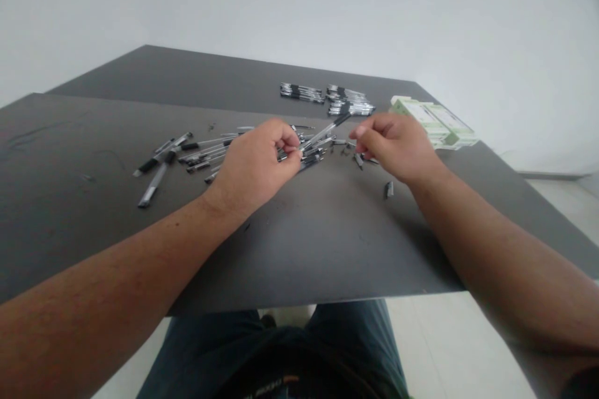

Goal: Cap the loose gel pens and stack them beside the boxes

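My left hand (262, 159) is closed in a pinch on the lower end of a clear-barrelled pen (322, 132). The pen slants up to the right, with its black grip section at the far end. Just right of that end is my right hand (390, 140), its thumb and fingers pressed together; whatever is between them is too small or hidden to make out. Loose pen parts (213, 153), clear tubes with black ends, lie spread under and left of my left hand. Several small pen caps (358, 161) are scattered below my right hand.
Bundled pens (302, 93) lie at the back of the dark table (299, 249), with more pen bundles (350, 101) beside them. Green-and-white boxes (435, 121) sit at the right edge. Capped pens (158, 179) lie at left, and a single cap (389, 189) near the right forearm.
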Tool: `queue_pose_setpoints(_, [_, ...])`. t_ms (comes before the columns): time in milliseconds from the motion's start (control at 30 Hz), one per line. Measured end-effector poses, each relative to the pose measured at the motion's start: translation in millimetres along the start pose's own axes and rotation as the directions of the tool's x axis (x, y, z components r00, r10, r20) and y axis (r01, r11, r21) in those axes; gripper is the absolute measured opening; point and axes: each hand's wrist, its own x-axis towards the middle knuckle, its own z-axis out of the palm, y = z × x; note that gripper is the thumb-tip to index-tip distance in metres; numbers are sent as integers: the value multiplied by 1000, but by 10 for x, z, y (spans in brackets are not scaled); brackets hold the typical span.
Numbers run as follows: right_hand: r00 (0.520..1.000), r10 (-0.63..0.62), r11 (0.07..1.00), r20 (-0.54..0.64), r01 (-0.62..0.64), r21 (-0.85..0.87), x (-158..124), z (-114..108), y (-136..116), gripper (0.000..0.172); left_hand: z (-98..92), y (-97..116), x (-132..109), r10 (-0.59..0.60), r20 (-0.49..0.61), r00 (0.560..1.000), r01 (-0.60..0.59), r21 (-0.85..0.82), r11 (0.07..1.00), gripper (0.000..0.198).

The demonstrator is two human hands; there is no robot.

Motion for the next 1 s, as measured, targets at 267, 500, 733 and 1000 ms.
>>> queue_pose_setpoints(267, [986, -108, 837, 129, 20, 547, -152, 409, -103, 60, 52, 15, -64, 136, 151, 979, -124, -89, 988, 15])
queue_pose_setpoints(500, [995, -100, 923, -30, 104, 372, -43, 239, 36, 67, 46, -117, 40, 124, 333, 935, -252, 375, 892, 24])
queue_pose_setpoints(733, [984, -178, 954, -3, 174, 245, -41, 232, 61, 68, 44, -133, 59, 52, 408, 912, -253, 458, 852, 34])
queue_pose_setpoints(1000, [979, -202, 960, 14, 195, 203, -43, 212, 49, 70, 37, -121, 74, 14, 453, 891, -243, 452, 858, 37])
